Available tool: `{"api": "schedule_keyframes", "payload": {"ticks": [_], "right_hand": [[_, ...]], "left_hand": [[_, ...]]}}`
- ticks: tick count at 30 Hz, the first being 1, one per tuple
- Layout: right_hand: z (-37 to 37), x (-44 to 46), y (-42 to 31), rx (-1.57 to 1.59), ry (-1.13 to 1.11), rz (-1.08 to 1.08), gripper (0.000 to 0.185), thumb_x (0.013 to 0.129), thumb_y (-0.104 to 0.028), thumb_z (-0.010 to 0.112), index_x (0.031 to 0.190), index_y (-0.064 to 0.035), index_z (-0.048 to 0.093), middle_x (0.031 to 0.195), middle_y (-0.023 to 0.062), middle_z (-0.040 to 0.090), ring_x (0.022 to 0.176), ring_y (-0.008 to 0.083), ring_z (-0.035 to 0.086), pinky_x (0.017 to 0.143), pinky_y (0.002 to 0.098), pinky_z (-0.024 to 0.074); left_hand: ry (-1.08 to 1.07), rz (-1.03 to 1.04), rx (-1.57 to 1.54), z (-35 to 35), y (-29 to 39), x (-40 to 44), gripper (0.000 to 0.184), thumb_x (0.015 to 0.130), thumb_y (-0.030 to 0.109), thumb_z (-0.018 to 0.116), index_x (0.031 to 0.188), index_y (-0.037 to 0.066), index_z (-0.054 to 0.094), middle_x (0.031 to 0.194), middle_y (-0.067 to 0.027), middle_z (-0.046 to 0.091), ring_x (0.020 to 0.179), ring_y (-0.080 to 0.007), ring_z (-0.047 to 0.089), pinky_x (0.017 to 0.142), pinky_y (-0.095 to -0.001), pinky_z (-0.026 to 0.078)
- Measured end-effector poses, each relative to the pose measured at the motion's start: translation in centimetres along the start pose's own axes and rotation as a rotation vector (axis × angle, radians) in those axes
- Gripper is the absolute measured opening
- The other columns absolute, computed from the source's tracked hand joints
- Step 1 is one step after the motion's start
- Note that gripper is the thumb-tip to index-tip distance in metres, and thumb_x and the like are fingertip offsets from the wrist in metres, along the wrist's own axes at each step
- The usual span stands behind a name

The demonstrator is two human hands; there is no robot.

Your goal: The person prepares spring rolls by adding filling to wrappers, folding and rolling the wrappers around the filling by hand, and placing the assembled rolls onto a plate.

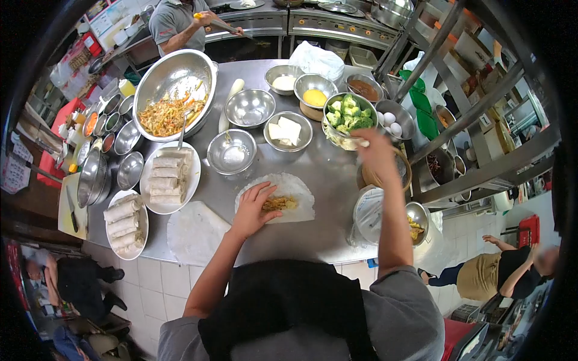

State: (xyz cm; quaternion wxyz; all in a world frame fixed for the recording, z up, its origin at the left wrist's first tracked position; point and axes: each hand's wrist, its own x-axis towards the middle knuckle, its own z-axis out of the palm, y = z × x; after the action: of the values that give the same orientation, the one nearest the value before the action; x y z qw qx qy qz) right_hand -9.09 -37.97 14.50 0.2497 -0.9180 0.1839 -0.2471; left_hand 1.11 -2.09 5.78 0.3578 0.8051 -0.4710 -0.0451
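Observation:
My left hand point(251, 210) rests on a round, pale wrapper sheet point(298, 188) with its fingers apart. Beside its fingertips, a small heap of cooked shredded filling point(280, 203) lies on the sheet. My right hand point(379, 155) is at the near rim of a steel bowl of broccoli florets point(346, 114), fingers drawn together. Something pale shows at those fingertips, too small to name. Pale shreds point(344, 142) lie along that bowl's near side. Another thin wrapper sheet point(194, 231) lies left of my left forearm, partly over the table edge.
Two white plates hold rolled wraps point(167, 175) at left. Behind them leans a large bowl of shredded filling point(171, 114). Steel bowls hold white blocks point(285, 130), yellow liquid point(314, 97) and eggs point(390, 122). A lidded plastic tub point(368, 213) stands right. A co-worker point(180, 27) stands across the table.

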Motion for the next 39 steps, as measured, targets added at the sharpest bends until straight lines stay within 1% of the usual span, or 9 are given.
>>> {"api": "schedule_keyframes", "payload": {"ticks": [4, 8, 10, 14, 15, 18, 22, 30, 39], "right_hand": [[-5.4, 9.6, 11.6, -0.176, 0.16, 0.202, 0.025, 0.082, -0.016, 0.071, 0.107, -0.0092, 0.073, 0.107, 0.0139, 0.072, 0.096, 0.0301, 0.07, 0.085, 0.0403, 0.0543], [-3.1, 13.9, 23.5, -0.391, 0.029, 0.259, 0.041, 0.073, -0.017, 0.076, 0.113, -0.0085, 0.07, 0.105, 0.0133, 0.073, 0.096, 0.0293, 0.069, 0.086, 0.0388, 0.0537], [-1.7, 14.5, 24.5, -0.55, -0.065, 0.232, 0.047, 0.07, -0.016, 0.078, 0.115, -0.0094, 0.069, 0.106, 0.0129, 0.073, 0.099, 0.0295, 0.069, 0.09, 0.0383, 0.0534], [1.5, 15.0, 24.1, -0.77, -0.133, 0.538, 0.066, 0.072, -0.021, 0.082, 0.133, -0.0257, 0.057, 0.132, 0.0096, 0.061, 0.13, 0.0335, 0.052, 0.109, 0.0538, 0.039], [1.6, 14.9, 23.9, -0.713, -0.167, 0.54, 0.037, 0.097, -0.024, 0.053, 0.133, -0.0269, 0.058, 0.137, 0.0125, 0.057, 0.133, 0.0357, 0.047, 0.109, 0.0604, 0.0296], [1.7, 14.9, 23.5, -0.837, -0.273, 0.54, 0.033, 0.098, -0.025, 0.049, 0.13, -0.0258, 0.059, 0.134, 0.0115, 0.059, 0.13, 0.0348, 0.05, 0.106, 0.0595, 0.0335], [1.5, 14.5, 23.6, -0.835, -0.271, 0.538, 0.058, 0.078, -0.036, 0.079, 0.128, -0.0194, 0.056, 0.129, 0.0103, 0.062, 0.127, 0.036, 0.053, 0.106, 0.0587, 0.0368], [0.9, 13.1, 23.6, -0.612, -0.028, 0.679, 0.07, 0.073, -0.04, 0.078, 0.128, -0.009, 0.05, 0.126, 0.0218, 0.061, 0.115, 0.0437, 0.06, 0.098, 0.0509, 0.0497], [2.4, 12.1, 27.4, -0.572, -0.165, 0.632, 0.061, 0.083, -0.039, 0.07, 0.136, -0.0286, 0.042, 0.13, 0.0265, 0.055, 0.114, 0.0492, 0.059, 0.099, 0.0549, 0.0473]], "left_hand": [[0.038, -0.05, -0.031, -0.4, 1.1, -0.9, 0.065, 0.079, 0.036, 0.08, 0.137, 0.015, 0.057, 0.143, -0.0122, 0.049, 0.129, -0.0359, 0.047, 0.108, -0.0458, 0.037], [0.048, -0.071, -0.031, 0.3, 1.1, -1.9, 0.06, 0.081, 0.033, 0.08, 0.134, 0.015, 0.059, 0.143, -0.0121, 0.05, 0.129, -0.0351, 0.048, 0.107, -0.0461, 0.037], [0.063, -0.078, -0.026, 0.3, 1.2, -1.9, 0.057, 0.081, 0.032, 0.079, 0.132, 0.015, 0.06, 0.142, -0.012, 0.051, 0.129, -0.0349, 0.049, 0.107, -0.046, 0.038], [0.043, -0.11, -0.03, 0.1, 1.2, -1.6, 0.054, 0.081, 0.03, 0.079, 0.13, 0.015, 0.061, 0.142, -0.0118, 0.052, 0.128, -0.0347, 0.049, 0.106, -0.0456, 0.038], [0.038, -0.118, -0.031, 0.2, 1.1, -1.5, 0.054, 0.081, 0.03, 0.079, 0.13, 0.015, 0.061, 0.142, -0.0118, 0.052, 0.128, -0.0346, 0.049, 0.106, -0.0455, 0.039], [0.027, -0.127, -0.05, 0.3, 0.6, -1.0, 0.052, 0.082, 0.029, 0.079, 0.129, 0.015, 0.062, 0.142, -0.0116, 0.052, 0.128, -0.0343, 0.05, 0.105, -0.0455, 0.039], [0.026, -0.092, -0.055, 0.9, 0.4, -0.5, 0.05, 0.083, 0.029, 0.077, 0.129, 0.015, 0.062, 0.141, -0.0111, 0.052, 0.127, -0.0339, 0.051, 0.105, -0.0457, 0.039], [-0.002, -0.052, -0.097, 1.2, 1.1, -0.1, 0.048, 0.085, 0.029, 0.075, 0.129, 0.015, 0.061, 0.14, -0.011, 0.052, 0.127, -0.0335, 0.05, 0.105, -0.046, 0.039], [0.037, -0.059, -0.09, 0.6, 0.7, -1.1, 0.051, 0.084, 0.026, 0.077, 0.131, 0.015, 0.061, 0.142, -0.012, 0.052, 0.128, -0.0335, 0.05, 0.106, -0.046, 0.039]]}}
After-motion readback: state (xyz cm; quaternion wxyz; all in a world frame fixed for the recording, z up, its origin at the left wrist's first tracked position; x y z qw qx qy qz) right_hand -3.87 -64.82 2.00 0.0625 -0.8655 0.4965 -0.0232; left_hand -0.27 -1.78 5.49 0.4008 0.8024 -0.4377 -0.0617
